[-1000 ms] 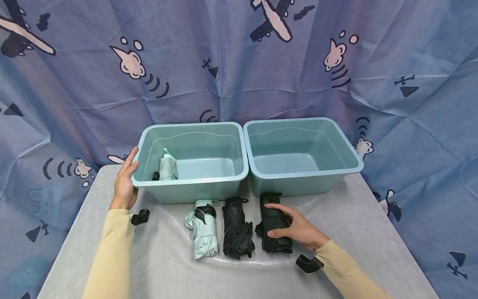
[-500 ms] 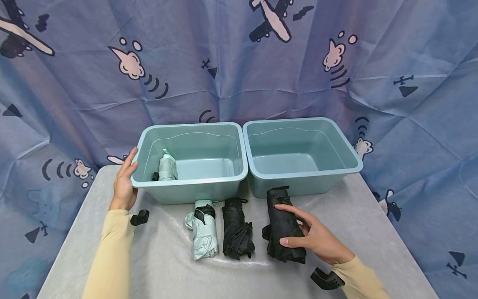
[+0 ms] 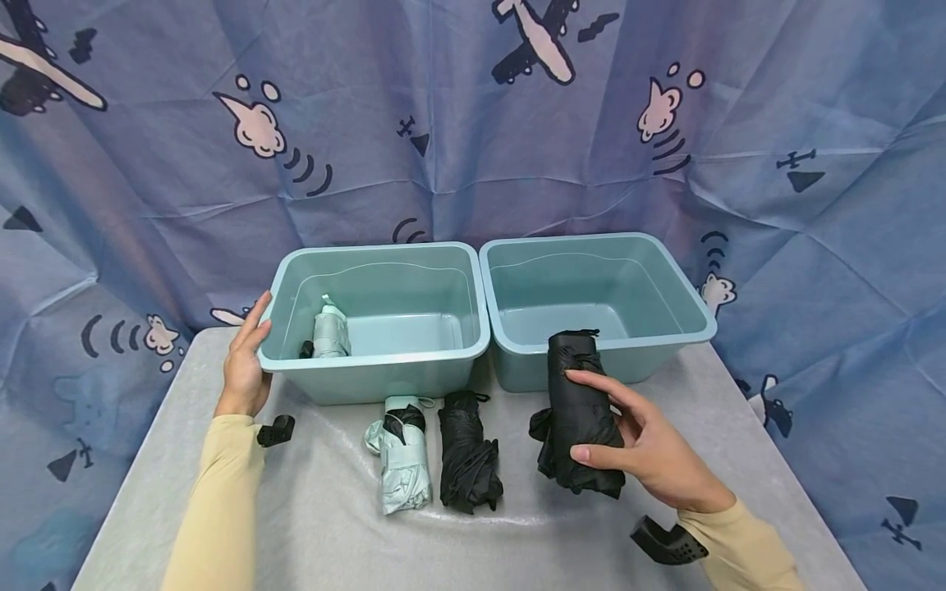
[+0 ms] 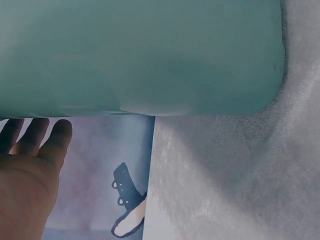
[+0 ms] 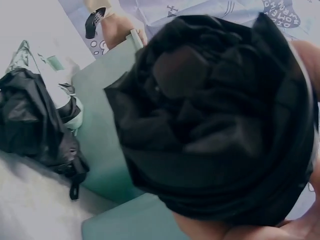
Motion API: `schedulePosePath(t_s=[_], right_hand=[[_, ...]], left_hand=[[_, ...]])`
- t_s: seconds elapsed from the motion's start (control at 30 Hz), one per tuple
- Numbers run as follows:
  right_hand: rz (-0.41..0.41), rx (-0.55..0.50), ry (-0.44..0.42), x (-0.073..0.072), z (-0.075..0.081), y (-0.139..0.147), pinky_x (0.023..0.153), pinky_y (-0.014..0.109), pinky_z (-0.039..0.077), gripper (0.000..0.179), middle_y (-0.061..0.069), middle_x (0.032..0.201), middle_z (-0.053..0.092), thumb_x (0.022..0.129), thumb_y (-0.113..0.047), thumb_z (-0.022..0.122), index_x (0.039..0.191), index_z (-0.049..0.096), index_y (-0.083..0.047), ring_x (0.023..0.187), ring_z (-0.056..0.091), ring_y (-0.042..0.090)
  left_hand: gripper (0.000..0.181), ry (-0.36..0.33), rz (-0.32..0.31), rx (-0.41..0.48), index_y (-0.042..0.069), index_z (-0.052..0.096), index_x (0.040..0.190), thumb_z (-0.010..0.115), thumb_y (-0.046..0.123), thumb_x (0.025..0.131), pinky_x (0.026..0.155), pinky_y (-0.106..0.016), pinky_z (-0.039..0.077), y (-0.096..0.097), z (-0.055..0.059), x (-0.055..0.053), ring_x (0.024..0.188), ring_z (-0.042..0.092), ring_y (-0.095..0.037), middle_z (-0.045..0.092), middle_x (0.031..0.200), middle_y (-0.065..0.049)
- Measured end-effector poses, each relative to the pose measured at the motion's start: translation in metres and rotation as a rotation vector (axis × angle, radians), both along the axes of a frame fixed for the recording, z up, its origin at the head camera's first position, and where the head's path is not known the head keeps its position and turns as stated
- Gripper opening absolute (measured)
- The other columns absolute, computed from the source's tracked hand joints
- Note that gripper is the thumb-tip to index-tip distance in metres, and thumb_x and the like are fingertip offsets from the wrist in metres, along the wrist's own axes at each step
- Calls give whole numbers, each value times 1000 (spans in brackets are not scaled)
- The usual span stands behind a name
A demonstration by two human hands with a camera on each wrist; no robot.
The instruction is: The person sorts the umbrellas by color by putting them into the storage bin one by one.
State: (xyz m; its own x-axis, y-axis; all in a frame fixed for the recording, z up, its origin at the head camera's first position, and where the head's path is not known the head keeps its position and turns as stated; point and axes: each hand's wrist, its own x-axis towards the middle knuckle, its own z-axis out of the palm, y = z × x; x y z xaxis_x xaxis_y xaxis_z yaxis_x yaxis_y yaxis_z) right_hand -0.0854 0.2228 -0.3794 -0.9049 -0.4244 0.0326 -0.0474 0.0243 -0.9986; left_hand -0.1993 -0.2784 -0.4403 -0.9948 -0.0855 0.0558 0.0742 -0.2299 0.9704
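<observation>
My right hand (image 3: 650, 443) grips a folded black umbrella (image 3: 580, 410), its top end overlapping the front rim of the right bin (image 3: 591, 376) in the head view. In the right wrist view the bunched end of this umbrella (image 5: 200, 120) fills the middle. My left hand (image 3: 245, 365) rests against the left side of the left bin (image 3: 384, 379), fingers extended along the outer wall; the left wrist view shows those fingers (image 4: 55, 142) just under the bin. Inside the left bin lie a pale green umbrella (image 3: 331, 332) and a small black end of something (image 3: 306, 349), mostly hidden.
On the grey-covered table (image 3: 332, 525) a pale green umbrella with a black patch (image 3: 405, 468) and another black umbrella (image 3: 469, 460) lie side by side before the bins. A blue patterned curtain (image 3: 473, 123) hangs behind.
My right hand has lifted the black umbrella off the table and carried it rightward and up toward the right bin. My left hand has stayed in place.
</observation>
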Motion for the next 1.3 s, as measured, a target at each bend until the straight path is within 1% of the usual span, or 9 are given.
schedulePosePath(t_s=[0.13,0.3,0.43,0.53,0.67,0.8,0.9,1.13,1.3], right_hand=[[-7,-10,22,-7,10,-3,97,35,53,82,17,160,24,87,11,73,157,37,-10,129,52,25],[-13,15,61,-21,23,-5,98,33,51,81,14,160,28,87,10,73,157,38,-11,130,52,25],[-19,34,73,-36,34,-6,99,30,50,80,12,159,30,88,9,74,156,40,-13,132,49,25],[-18,48,77,-50,41,-6,97,30,51,79,11,160,29,88,7,74,156,41,-15,130,50,26],[-8,48,68,-71,48,-5,90,34,56,77,12,157,32,90,6,73,156,41,-17,121,56,28],[0,53,41,-91,54,-4,84,38,58,74,21,143,43,92,4,72,156,42,-20,111,61,29],[6,69,24,-105,58,-3,85,38,58,73,25,134,46,93,1,72,156,43,-22,109,61,30],[3,109,-29,-139,65,-5,87,38,57,73,26,137,44,93,0,72,156,43,-23,112,62,31],[-3,133,-78,-163,64,-9,89,39,56,75,25,139,41,90,2,74,155,45,-24,115,60,34]], left_hand=[[55,2,-2,-4,19,21,164,37,23,112,106,-24,35,0,0,0,148,24,-21,15,169,-1],[55,-8,-1,-17,21,21,164,37,24,112,108,-25,35,0,1,0,150,22,-20,14,169,0],[55,-10,0,-16,21,21,164,38,24,112,110,-26,34,0,1,0,150,22,-20,14,169,1],[55,-10,0,-16,21,21,164,37,24,112,110,-27,33,0,1,0,150,22,-20,13,170,1],[55,-12,0,-18,21,21,164,37,23,112,111,-27,33,-1,0,0,150,21,-20,13,169,1],[55,-12,-2,-19,22,21,164,37,23,112,110,-28,33,-1,0,-1,150,22,-21,14,169,1],[55,-9,-5,-19,23,21,164,37,24,112,109,-27,34,-1,0,0,150,22,-22,14,169,1],[55,-11,-4,-5,22,21,164,38,24,111,109,-27,34,-1,0,0,149,23,-21,14,169,1],[55,-14,-1,0,23,23,164,38,24,111,108,-27,34,0,-1,-1,148,24,-21,15,169,1]])
